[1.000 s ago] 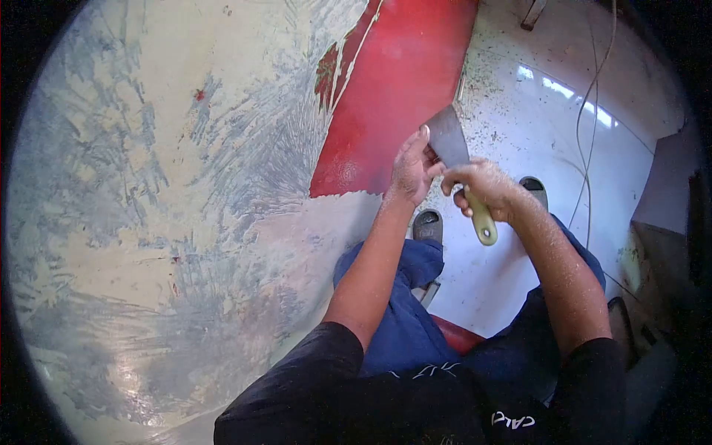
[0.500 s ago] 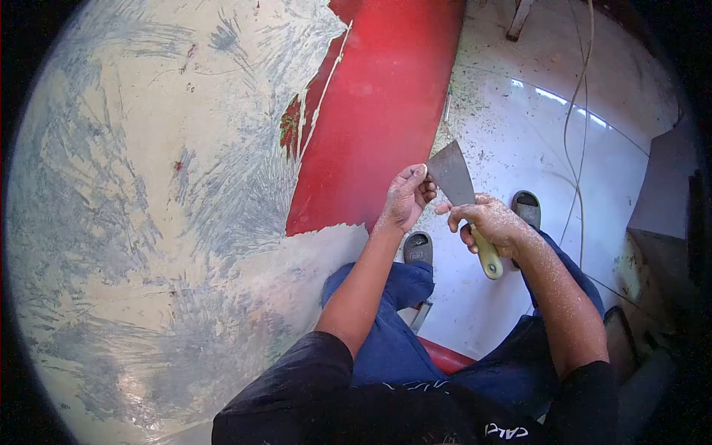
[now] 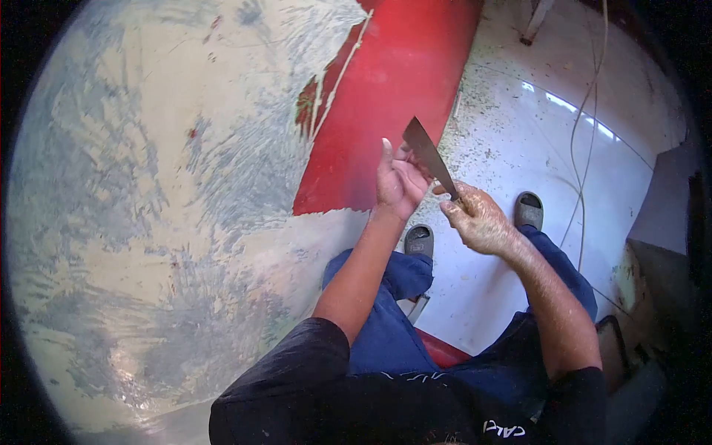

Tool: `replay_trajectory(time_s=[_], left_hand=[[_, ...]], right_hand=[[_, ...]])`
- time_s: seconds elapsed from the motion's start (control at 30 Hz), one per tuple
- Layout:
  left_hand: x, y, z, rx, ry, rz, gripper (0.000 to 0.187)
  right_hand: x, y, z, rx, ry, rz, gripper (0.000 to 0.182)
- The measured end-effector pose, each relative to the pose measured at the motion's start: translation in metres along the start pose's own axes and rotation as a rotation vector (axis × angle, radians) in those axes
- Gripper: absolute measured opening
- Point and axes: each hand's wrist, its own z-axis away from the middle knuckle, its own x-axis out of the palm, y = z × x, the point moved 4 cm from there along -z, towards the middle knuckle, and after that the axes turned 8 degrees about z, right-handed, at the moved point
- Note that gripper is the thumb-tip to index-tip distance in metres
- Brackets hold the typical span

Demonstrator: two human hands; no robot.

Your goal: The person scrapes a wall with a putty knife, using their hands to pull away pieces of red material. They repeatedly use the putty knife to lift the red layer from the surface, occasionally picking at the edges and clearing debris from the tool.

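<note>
My right hand [image 3: 482, 220] is closed round the handle of a putty knife [image 3: 430, 157], its broad metal blade pointing up and to the left. The handle is hidden inside my grip. My left hand [image 3: 403, 182] is turned palm up with the thumb raised, and its fingers lie partly behind the blade. Both hands are dusted with pale powder. Beneath and to the left of them is a large surface with a red area [image 3: 393, 74] and a cream-and-grey patchy coating [image 3: 163, 222], meeting along a ragged edge.
White floor tiles [image 3: 512, 141] with scattered green-brown crumbs lie to the right. A thin cable [image 3: 577, 148] runs across them. My sandalled feet show below my hands, and a grey box-like object [image 3: 660, 204] stands at the right edge.
The blade has turned from showing its broad face to a narrower, slanted view. My left hand has let go of the blade's corner and opened palm up; the view has shifted slightly.
</note>
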Motion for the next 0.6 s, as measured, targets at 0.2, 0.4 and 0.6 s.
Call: replay_trajectory(time_s=[0.2, 0.4, 0.6], left_hand=[[0.072, 0.016, 0.041, -0.049, -0.510, 0.047, 0.031], [0.094, 0.059, 0.051, 0.081, -0.536, 0.036, 0.019], [0.052, 0.046, 0.081, 0.605, -0.097, -0.511, 0.060]], right_hand=[[0.038, -0.059, 0.016, -0.319, 0.342, -0.043, 0.046], [0.056, -0.077, 0.007, -0.362, 0.379, -0.150, 0.045], [0.085, -0.057, 0.003, -0.299, 0.273, 0.068, 0.036]])
